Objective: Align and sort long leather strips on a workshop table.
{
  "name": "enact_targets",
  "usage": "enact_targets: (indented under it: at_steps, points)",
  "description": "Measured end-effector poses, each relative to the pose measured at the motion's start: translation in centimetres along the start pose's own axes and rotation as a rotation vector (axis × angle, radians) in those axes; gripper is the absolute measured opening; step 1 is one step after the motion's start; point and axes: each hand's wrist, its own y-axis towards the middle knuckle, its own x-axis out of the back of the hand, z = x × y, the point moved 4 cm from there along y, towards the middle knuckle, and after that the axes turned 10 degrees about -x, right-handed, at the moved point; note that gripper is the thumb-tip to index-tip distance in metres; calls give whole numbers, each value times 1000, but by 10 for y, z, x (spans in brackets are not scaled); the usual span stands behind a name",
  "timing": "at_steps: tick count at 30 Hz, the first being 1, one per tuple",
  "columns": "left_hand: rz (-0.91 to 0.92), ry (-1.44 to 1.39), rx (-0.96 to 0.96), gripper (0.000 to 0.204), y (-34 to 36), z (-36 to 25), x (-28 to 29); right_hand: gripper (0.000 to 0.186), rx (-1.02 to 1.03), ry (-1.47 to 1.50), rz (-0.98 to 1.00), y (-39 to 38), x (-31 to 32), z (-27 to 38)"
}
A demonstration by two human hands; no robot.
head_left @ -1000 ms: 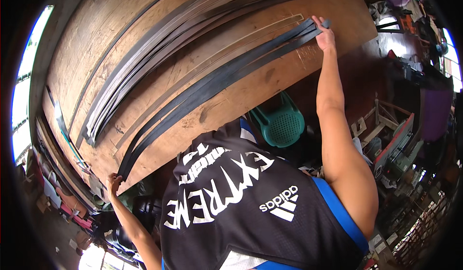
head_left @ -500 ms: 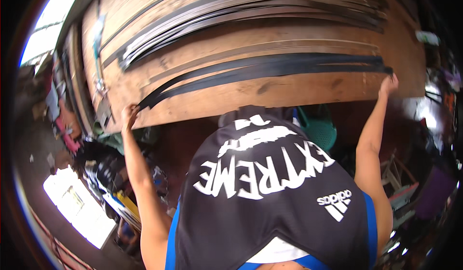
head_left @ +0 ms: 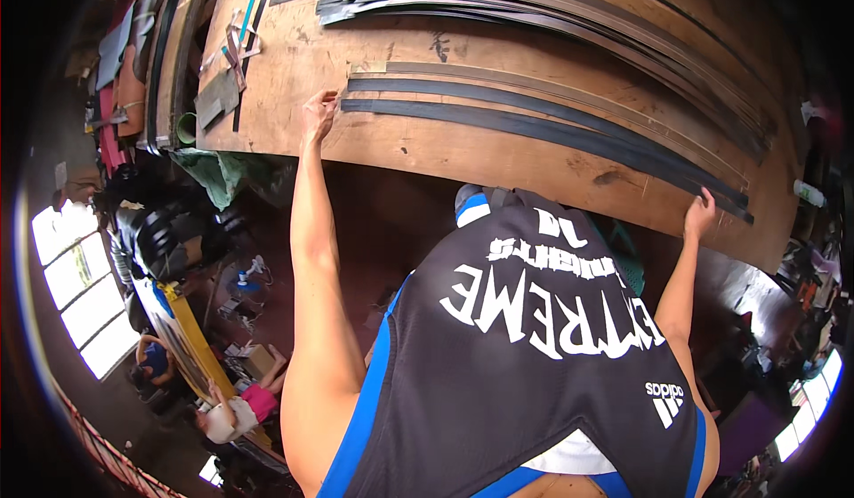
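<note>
Two flat dark strips [head_left: 480,117] lie slightly apart on the wooden table [head_left: 445,160], near its front edge, with a thinner brown strip [head_left: 498,80] just behind. My left hand [head_left: 320,109] is beside their left ends, fingers curled together; whether anything is between them is unclear. My right hand [head_left: 698,213] is at the right part of the dark strips, fingers partly extended and apart. A bundle of long grey and brown strips [head_left: 525,13] lies farther back.
Tools and scraps [head_left: 218,97] lie on the table's left part, beside stacked material [head_left: 129,89]. Green cloth [head_left: 213,169] hangs below the edge. A teal chair [head_left: 627,262] is partly hidden by my body. Two co-workers [head_left: 233,418] [head_left: 153,363] are at lower left.
The view has swung, showing more of the left side. My hands appear shifted relative to the strips' ends, and the dark strips' left ends, earlier bunched in my left hand, now lie separated.
</note>
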Motion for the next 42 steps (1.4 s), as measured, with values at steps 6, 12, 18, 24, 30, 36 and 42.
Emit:
enact_targets:
  at_steps: [6,12,18,24,30,36,42]
  points:
    - [-24,-167,-38,32,-14,16,-79,22,343,-232,20,-54,-35,130]
    - [-179,-112,63,48,-12,-13,-146,20,366,1,180,-77,-142,158]
    - [-149,-230,151,39,-3,-49,-164,19,375,85,232,-113,-166,178]
    - [14,-993,104,22,-18,-158,-114,29,492,198,573,-173,-176,262]
    - [302,-1171,-339,39,-17,-338,-71,39,923,320,422,-244,-109,394]
    - [329,-1463,-757,83,-6,-426,-74,32,546,370,731,-199,-29,413]
    - [1127,-1089,-810,25,-43,-539,-155,19,668,604,248,-121,149,411]
